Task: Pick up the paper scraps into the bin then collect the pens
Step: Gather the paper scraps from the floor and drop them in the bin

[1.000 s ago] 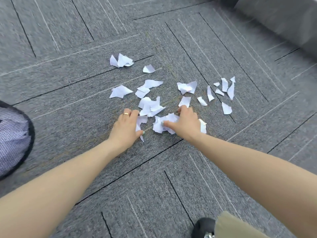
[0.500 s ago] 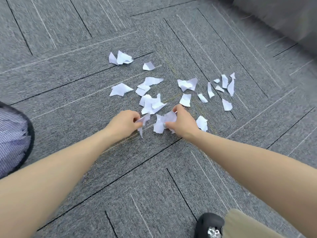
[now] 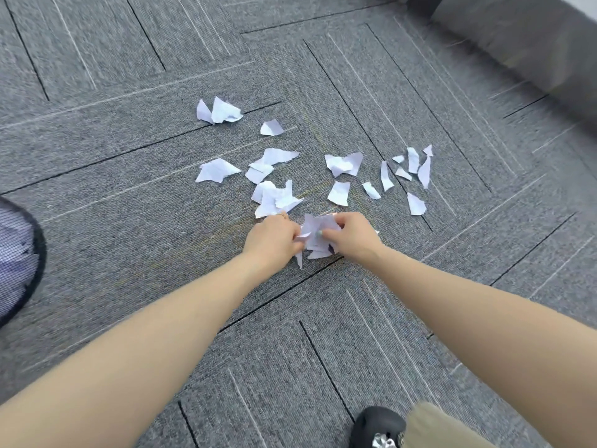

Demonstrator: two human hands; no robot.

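Observation:
Several white torn paper scraps (image 3: pixel 274 195) lie scattered on the grey carpet (image 3: pixel 129 221), most of them beyond my hands. My left hand (image 3: pixel 273 239) and my right hand (image 3: pixel 353 236) are pressed together around a small bunch of paper scraps (image 3: pixel 318 232), each hand pinching part of it. One scrap hangs down below my left hand. A black mesh bin (image 3: pixel 19 253) sits at the far left edge, only partly in view. No pens are visible.
A dark shoe (image 3: pixel 376 425) and a khaki trouser leg (image 3: pixel 436 428) show at the bottom right. A grey wall or furniture base (image 3: pixel 517 43) runs along the top right corner.
Both hands went from lying flat on separate scraps to closing on them, then came together in the middle, bunching the scraps between them.

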